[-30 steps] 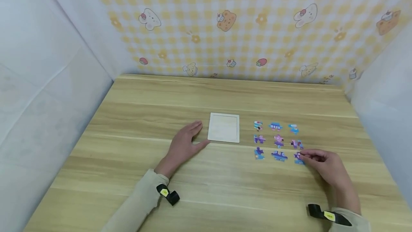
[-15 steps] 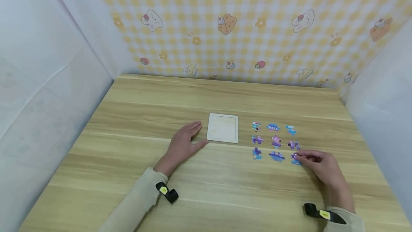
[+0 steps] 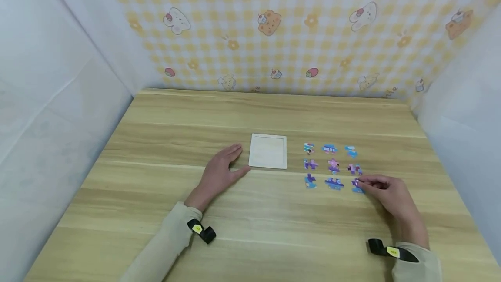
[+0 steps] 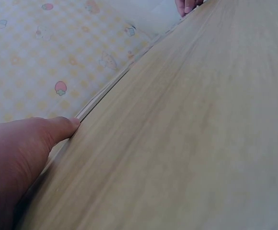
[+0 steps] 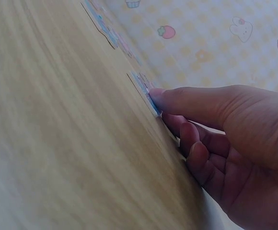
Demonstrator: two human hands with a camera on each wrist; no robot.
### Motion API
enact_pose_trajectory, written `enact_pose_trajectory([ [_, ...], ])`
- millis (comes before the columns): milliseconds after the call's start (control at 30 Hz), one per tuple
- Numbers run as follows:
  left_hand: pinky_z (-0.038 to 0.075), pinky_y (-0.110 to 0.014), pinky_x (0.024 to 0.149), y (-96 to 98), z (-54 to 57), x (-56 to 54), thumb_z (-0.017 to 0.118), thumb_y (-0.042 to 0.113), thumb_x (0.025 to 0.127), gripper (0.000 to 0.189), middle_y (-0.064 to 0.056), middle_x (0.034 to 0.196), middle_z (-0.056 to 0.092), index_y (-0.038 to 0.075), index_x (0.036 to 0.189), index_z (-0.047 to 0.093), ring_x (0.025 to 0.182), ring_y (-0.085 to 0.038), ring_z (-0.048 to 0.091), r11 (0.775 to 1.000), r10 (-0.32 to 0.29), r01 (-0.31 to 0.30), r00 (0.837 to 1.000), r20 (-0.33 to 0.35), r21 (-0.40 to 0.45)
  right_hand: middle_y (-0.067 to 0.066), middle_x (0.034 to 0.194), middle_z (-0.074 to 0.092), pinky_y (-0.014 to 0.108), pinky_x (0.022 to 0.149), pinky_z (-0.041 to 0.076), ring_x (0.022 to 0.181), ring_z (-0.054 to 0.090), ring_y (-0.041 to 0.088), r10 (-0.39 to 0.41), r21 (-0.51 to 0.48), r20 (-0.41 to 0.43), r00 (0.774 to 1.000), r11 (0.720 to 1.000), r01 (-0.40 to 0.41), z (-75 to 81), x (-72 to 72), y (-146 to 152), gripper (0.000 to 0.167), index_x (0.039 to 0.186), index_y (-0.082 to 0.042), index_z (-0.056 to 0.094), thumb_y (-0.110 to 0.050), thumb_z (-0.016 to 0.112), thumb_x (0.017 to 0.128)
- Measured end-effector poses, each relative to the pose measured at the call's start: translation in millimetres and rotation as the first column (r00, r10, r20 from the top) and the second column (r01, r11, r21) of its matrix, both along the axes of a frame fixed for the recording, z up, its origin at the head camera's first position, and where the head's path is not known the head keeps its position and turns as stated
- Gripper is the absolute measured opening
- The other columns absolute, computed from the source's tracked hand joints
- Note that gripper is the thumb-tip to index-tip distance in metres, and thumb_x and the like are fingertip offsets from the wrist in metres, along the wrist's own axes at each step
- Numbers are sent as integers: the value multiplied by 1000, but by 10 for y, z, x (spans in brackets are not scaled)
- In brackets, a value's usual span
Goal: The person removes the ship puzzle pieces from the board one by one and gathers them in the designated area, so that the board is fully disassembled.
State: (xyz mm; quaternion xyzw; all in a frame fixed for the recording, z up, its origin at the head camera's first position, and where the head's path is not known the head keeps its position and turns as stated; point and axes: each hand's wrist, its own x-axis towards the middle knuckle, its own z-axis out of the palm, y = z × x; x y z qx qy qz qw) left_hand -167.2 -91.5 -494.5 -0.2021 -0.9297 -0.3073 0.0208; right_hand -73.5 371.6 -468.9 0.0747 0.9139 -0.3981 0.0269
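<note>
In the head view a pale square puzzle tray (image 3: 268, 151) lies flat on the table. My left hand (image 3: 217, 173) rests at its left side, thumb tip at the near left corner, fingers stretched out; the left wrist view shows that thumb (image 4: 62, 128) against the tray's edge. Several purple and blue jigsaw pieces (image 3: 333, 166) lie in rows to the right of the tray. My right hand (image 3: 391, 193) pinches the jigsaw piece (image 3: 356, 185) at the near right corner of the rows. In the right wrist view its thumb (image 5: 177, 99) is on that piece's edge, other fingers curled below.
The wood-grain table (image 3: 250, 229) runs back to a yellow checked cloth (image 3: 297, 34). White sheets hang at the left (image 3: 58, 77) and right sides. Black wrist cameras (image 3: 203, 232) are strapped over both sleeves.
The head view has shifted slightly. Both hands, the tray and the jigsaw pieces keep their places relative to one another.
</note>
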Motion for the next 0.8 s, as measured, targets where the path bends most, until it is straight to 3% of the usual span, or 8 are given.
enact_pose_trajectory([
  [200, 34, -47, 121, -24, 11, 13, 73, 52, 93, 75, -6, 156, 50, 3, 147, 56, 146, -30, 44, 1000, 4, -4, 1000, -4, 14, -5, 101, 77, 19, 64, 49, 79, 57, 3, 10, 8, -14, 1000, 1000, -10, 14, -31, -10, 29, 112, -4, 80, -28, 76, 97],
  [500, 33, -46, 122, -30, 24, 18, 72, 52, 94, 75, -6, 157, 49, 2, 147, 55, 146, -29, 44, 1000, 2, -2, 1000, -10, 8, 7, 112, 77, 14, 70, 48, 87, 58, -4, 17, 30, -8, 1000, 999, -17, 36, -41, -14, 27, 111, -6, 81, -29, 75, 97],
  [800, 34, -46, 122, -15, 29, 4, 72, 52, 94, 75, -7, 156, 49, 2, 147, 55, 146, -29, 44, 1000, -9, 9, 1000, -9, -6, -1, 109, 78, 12, 72, 47, 89, 57, -8, 23, 29, -19, 1000, 999, -22, 7, -10, 14, 27, 112, -6, 81, -29, 75, 97],
])
